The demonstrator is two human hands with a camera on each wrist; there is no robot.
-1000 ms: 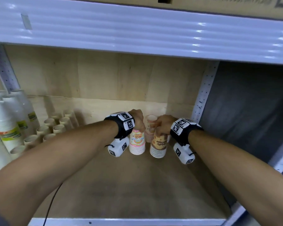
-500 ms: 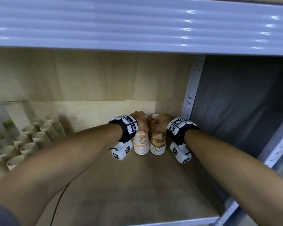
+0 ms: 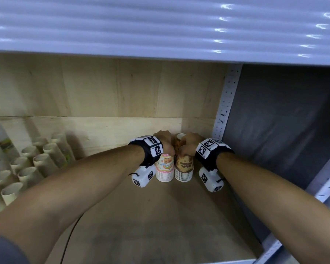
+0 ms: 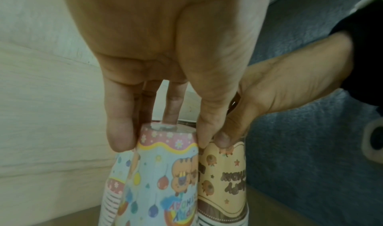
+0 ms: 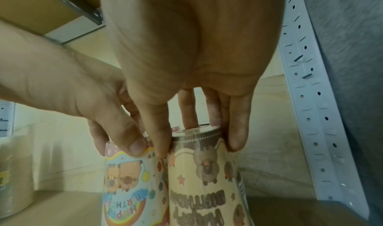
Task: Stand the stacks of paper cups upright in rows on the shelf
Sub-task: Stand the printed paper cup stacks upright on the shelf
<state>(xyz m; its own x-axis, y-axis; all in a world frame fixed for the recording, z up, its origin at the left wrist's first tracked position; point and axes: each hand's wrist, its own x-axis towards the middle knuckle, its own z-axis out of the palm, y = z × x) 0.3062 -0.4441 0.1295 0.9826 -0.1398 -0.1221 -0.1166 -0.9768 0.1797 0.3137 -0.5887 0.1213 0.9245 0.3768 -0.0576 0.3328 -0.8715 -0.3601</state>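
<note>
Both hands have pushed their stacks deeper, toward the shelf's (image 3: 160, 216) back right corner at about 1 o'clock. Left hand (image 3: 165, 141) grasps the pastel cup stack (image 3: 165, 168) by its top; right hand (image 3: 189, 144) grasps the brown cup stack (image 3: 184, 168) likewise, both upright, touching. Plain cup stacks (image 3: 36, 162) stand at 9 o'clock.

A wooden shelf (image 3: 160, 221) with a white front edge carries two stacks of printed paper cups, a pink-and-blue stack (image 3: 165, 169) and a brown stack (image 3: 184, 169), standing rims down and touching near the back right corner. Plain beige cup stacks (image 3: 36, 162) stand in rows at the left.
</note>
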